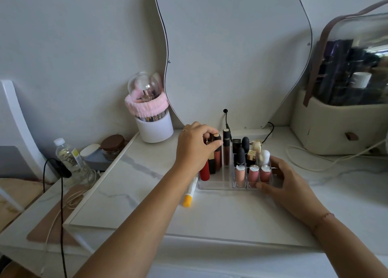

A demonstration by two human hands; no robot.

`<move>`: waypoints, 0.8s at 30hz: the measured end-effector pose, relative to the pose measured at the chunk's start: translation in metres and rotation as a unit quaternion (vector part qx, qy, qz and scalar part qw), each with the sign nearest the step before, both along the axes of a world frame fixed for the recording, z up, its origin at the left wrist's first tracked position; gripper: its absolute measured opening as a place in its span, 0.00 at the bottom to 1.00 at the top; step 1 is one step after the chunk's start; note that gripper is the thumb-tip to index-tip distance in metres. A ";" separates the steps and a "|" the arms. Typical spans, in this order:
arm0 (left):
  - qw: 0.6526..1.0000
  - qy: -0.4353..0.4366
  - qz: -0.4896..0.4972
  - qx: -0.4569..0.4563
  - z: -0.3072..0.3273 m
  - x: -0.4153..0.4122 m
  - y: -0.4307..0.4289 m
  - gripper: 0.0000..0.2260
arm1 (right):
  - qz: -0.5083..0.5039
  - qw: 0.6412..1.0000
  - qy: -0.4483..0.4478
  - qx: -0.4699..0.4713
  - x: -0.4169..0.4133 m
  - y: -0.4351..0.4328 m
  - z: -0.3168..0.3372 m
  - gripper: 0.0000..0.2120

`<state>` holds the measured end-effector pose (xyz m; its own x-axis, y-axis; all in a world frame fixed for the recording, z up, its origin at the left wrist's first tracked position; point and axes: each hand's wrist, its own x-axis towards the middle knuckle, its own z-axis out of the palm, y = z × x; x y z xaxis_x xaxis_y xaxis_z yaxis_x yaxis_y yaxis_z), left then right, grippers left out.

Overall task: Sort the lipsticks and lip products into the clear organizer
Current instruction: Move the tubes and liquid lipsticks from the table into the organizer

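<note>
The clear organizer (pixel 216 185) stands on the white marble table, filled with several upright lipsticks and glosses. My left hand (pixel 194 149) is closed around the tops of the tall tubes at its left end, fingertips on a rust-coloured lip gloss (pixel 218 159) beside a red lipstick (pixel 204 172). A dark brown gloss (pixel 226 149) stands just right of them. My right hand (pixel 287 181) grips the organizer's front right corner, thumb against the wall by three pink glosses (pixel 253 174). A white and yellow tube (pixel 190 191) lies flat on the table left of the organizer, partly under my forearm.
A white brush holder (pixel 154 128) with a pink band stands at the back left, below a wavy mirror (pixel 235 53). A beige cosmetic case (pixel 336 124) sits at the back right. A water bottle (pixel 70 158), jars and black and white cables lie at the left.
</note>
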<state>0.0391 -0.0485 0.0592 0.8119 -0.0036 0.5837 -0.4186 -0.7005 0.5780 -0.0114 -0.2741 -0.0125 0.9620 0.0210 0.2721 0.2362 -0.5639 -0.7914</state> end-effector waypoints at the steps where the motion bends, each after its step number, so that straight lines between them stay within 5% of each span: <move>1: 1.000 -0.003 0.002 0.005 0.000 0.000 0.000 0.09 | -0.001 1.000 -0.001 -0.001 0.000 0.000 0.000 0.32; 9: 1.000 -0.004 -0.004 -0.001 0.002 0.001 0.005 0.11 | -0.002 1.000 0.000 -0.008 0.001 -0.001 -0.001 0.32; 13: 0.996 -0.004 0.026 -0.083 0.011 0.010 0.026 0.09 | -0.003 1.000 -0.006 -0.012 0.002 -0.001 -0.001 0.32; 16: 0.987 0.063 0.100 -0.110 0.003 0.027 0.051 0.10 | -0.001 1.000 -0.003 -0.006 0.002 -0.001 -0.002 0.32; 24: 0.947 0.282 0.150 0.034 -0.050 0.071 0.061 0.21 | -0.003 1.000 0.001 -0.005 0.002 -0.002 -0.003 0.33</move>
